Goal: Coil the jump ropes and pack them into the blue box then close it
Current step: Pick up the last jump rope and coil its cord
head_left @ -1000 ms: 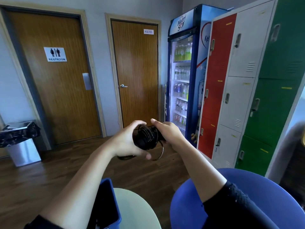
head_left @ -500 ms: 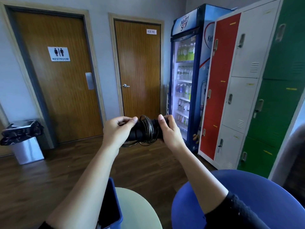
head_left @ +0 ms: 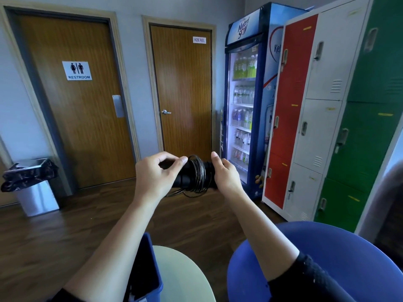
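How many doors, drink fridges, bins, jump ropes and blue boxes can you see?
Doors: 2
Drink fridge: 1
Bin: 1
Jump rope: 1, coiled, held by the left hand and the right hand
Blue box: 1
Total: 6

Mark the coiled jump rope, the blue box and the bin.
Coiled black jump rope [head_left: 198,174]: head view, on the wire loops round the handles.
Blue plastic box [head_left: 158,288]: head view, on its outer wall.
Silver metal bin [head_left: 37,199]: head view, front face.
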The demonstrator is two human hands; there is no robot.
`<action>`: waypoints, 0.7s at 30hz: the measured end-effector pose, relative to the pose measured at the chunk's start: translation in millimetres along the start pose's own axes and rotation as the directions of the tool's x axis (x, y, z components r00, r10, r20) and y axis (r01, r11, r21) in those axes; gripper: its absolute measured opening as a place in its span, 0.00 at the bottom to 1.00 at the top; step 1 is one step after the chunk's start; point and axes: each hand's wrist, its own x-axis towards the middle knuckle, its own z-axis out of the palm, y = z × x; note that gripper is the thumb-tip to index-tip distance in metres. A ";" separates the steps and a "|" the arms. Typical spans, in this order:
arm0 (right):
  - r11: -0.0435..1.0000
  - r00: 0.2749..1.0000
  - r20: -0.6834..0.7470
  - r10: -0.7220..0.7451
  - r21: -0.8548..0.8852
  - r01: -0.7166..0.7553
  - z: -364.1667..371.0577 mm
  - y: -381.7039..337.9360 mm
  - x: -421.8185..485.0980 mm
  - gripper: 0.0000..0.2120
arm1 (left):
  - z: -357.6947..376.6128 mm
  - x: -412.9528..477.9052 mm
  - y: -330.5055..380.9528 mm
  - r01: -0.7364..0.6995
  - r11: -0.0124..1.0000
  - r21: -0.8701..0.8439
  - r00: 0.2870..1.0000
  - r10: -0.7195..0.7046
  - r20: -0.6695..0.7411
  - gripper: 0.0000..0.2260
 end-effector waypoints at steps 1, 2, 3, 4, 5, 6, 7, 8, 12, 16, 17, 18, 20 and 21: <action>1.000 1.000 -0.001 -0.007 0.000 0.007 0.2 0.0 -0.9 0.29 | -0.5 -0.9 -1.3 -0.019 1.000 -0.006 1.000 0.019 -0.005 0.06; 1.000 1.000 -0.004 -0.017 0.009 0.017 0.4 0.6 -1.4 0.27 | -0.9 -1.5 -2.3 -0.026 0.999 -0.019 1.000 0.026 -0.005 0.06; 0.999 0.999 -0.016 -0.034 0.023 0.034 0.0 2.0 -1.1 0.26 | -1.3 -1.8 -3.2 -0.017 0.999 -0.034 1.000 0.017 0.005 0.06; 0.998 0.999 -0.027 -0.043 0.046 0.044 -0.3 1.8 -2.5 0.25 | -1.6 -2.1 -3.6 0.007 0.999 -0.050 1.000 -0.006 0.024 0.07; 0.996 0.998 -0.037 -0.059 0.066 0.062 -0.4 0.4 -4.4 0.24 | -1.7 -2.4 -3.5 0.046 0.997 -0.062 0.998 -0.043 0.048 0.08; 0.993 0.996 -0.046 -0.077 0.083 0.080 -0.4 -2.5 -7.2 0.23 | -1.6 -2.7 -3.5 0.092 0.993 -0.068 0.994 -0.087 0.074 0.10; 0.991 0.993 -0.054 -0.101 0.087 0.105 -0.1 -5.8 -9.7 0.22 | -1.3 -3.0 -3.2 0.136 0.988 -0.067 0.987 -0.130 0.091 0.11; 0.989 0.990 -0.060 -0.126 0.076 0.130 0.4 -7.3 -11.2 0.21 | -0.7 -3.2 -3.1 0.171 0.983 -0.059 0.981 -0.165 0.097 0.13; 0.980 0.978 -0.081 -0.190 0.050 0.195 3.3 -9.4 -14.9 0.24 | 0.3 -0.3 -3.6 0.195 0.980 -0.033 0.979 -0.193 0.063 0.14; 0.980 0.982 -0.074 -0.173 0.082 0.179 0.8 -10.1 -20.1 0.27 | 2.1 -1.8 -4.7 0.238 0.970 -0.051 0.970 -0.235 0.068 0.13; 0.981 0.985 -0.057 -0.165 0.091 0.169 0.0 -9.1 -21.2 0.28 | 2.9 -4.0 -6.0 0.261 0.964 -0.059 0.964 -0.257 0.067 0.14; 0.985 0.989 -0.032 -0.142 0.093 0.145 -0.4 -8.9 -22.6 0.29 | 4.1 -6.5 -8.6 0.300 0.951 -0.079 0.953 -0.296 0.063 0.14; 0.992 0.996 0.023 -0.088 0.098 0.085 0.7 -5.7 -21.4 0.28 | 7.7 -13.1 -14.1 0.400 0.907 -0.134 0.917 -0.397 0.050 0.15; 0.992 0.997 0.052 -0.061 0.113 0.055 2.6 -1.7 -19.7 0.26 | 10.1 -17.5 -17.2 0.440 0.886 -0.144 0.897 -0.439 0.042 0.16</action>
